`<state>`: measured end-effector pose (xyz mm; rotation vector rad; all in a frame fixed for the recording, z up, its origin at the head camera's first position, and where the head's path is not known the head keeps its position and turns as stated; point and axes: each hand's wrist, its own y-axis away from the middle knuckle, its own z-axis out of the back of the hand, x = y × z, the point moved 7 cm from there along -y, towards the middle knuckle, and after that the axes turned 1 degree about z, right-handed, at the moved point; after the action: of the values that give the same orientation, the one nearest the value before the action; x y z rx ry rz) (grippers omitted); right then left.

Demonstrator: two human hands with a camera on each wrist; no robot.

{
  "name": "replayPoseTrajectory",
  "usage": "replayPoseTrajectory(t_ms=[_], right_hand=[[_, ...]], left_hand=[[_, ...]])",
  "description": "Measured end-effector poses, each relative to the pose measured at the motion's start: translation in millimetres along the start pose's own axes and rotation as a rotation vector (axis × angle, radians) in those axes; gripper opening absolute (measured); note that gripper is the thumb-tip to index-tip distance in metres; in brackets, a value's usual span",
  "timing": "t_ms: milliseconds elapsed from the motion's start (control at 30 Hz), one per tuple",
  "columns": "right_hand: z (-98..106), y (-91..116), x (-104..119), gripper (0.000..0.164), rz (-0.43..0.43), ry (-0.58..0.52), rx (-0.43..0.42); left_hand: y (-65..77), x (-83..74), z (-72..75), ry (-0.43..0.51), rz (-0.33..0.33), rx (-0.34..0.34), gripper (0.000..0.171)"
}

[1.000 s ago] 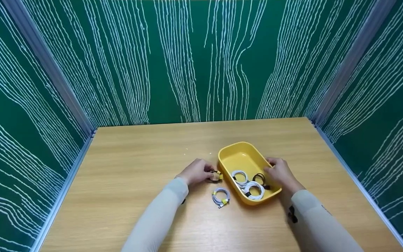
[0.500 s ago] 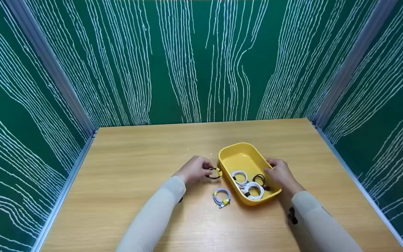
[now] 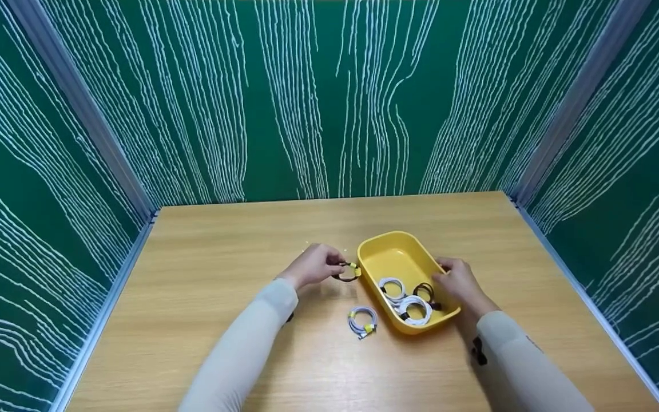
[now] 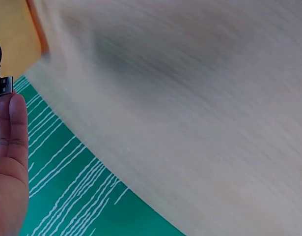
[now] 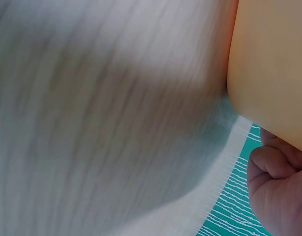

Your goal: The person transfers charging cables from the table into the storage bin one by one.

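Near a grey coil (image 3: 353,327), the left hand (image 3: 315,265) holds a black cable (image 3: 345,279), the right hand (image 3: 460,283) a yellow bin (image 3: 391,262) (coiled cables (image 3: 427,313) inside).

High head view, wrist close-ups — shared bin (image 3: 393,261)

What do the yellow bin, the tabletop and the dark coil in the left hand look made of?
Yellow bin: probably plastic, glossy highlight inside. Tabletop: wood or wood-look laminate; grain and soft sheen show. Dark coil: likely plastic-sheathed cable, shiny, with a silvery metal plug.
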<state>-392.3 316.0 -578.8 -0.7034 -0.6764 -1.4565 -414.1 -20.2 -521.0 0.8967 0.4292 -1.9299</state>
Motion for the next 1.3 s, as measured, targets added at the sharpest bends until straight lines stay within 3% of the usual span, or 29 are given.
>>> replayPoseTrajectory(t_ms=[533, 1000, 1300], right_hand=[[0, 1, 1, 0.042, 0.005, -0.009, -0.013], [-2, -1, -2, 0.044, -0.03, -0.039, 0.023], [-3, 0, -2, 0.047, -0.04, -0.062, 0.03]], left_hand=[[-12.1, -33.1, -0.3, -0.016, -0.11, -0.008, 0.018], [-21.0, -51.3, -8.9, 0.018, -0.075, -0.006, 0.024], [-25.0, -61.6, -16.0, 0.031, -0.097, -0.014, 0.018]])
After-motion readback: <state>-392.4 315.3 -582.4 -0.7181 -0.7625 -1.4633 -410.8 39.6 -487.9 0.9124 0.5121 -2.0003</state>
